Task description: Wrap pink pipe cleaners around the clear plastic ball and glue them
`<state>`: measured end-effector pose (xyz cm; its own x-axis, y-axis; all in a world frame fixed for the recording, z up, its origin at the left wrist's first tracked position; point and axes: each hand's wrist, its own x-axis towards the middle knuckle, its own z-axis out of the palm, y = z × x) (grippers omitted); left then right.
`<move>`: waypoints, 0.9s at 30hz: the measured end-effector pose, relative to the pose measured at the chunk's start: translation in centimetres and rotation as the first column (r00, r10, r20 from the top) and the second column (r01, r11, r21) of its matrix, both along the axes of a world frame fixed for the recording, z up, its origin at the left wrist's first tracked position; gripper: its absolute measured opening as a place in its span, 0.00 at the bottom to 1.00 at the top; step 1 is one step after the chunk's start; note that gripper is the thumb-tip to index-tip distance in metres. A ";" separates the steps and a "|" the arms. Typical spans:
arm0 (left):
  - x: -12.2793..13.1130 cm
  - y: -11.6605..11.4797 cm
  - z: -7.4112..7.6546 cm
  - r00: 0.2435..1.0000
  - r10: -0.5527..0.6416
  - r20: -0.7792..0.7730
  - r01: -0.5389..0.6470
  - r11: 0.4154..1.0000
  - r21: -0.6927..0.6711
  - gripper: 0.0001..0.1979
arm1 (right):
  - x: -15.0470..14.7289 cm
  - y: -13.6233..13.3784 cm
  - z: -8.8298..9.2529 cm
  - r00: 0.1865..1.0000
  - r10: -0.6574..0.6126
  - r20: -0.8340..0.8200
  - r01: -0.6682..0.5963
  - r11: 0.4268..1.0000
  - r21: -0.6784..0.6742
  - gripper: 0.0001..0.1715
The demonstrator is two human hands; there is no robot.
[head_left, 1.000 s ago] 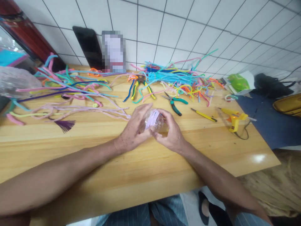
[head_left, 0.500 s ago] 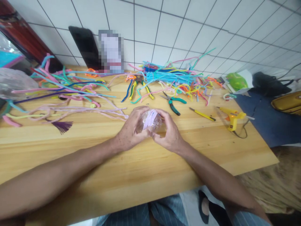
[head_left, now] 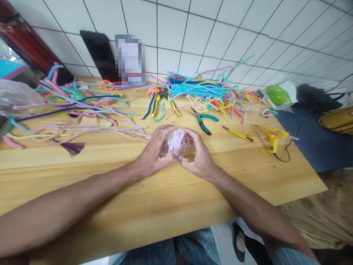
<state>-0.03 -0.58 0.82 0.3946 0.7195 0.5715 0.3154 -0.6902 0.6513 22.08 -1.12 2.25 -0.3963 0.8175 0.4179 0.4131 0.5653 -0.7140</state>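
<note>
Both of the person's bare forearms converge from the lower corners toward the centre. The left forearm slants up and to the right; the right forearm rises more steeply to the left. The left hand and right hand face each other, cupped in a grasp, fingers bent. The thumbs point inward, their tips close together on the near side.
</note>
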 end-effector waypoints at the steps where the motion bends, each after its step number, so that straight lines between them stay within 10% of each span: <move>1: 0.0 0.0 0.0 1.000 0.002 0.001 -0.002 1.000 -0.002 0.29 | 0.0 0.0 0.0 1.000 0.000 0.001 0.000 1.000 0.003 0.47; 27: 0.4 -0.1 0.0 0.995 0.002 0.095 0.001 1.000 -0.026 0.28 | -0.2 0.1 -0.4 1.000 0.007 -0.021 -0.005 0.997 0.073 0.46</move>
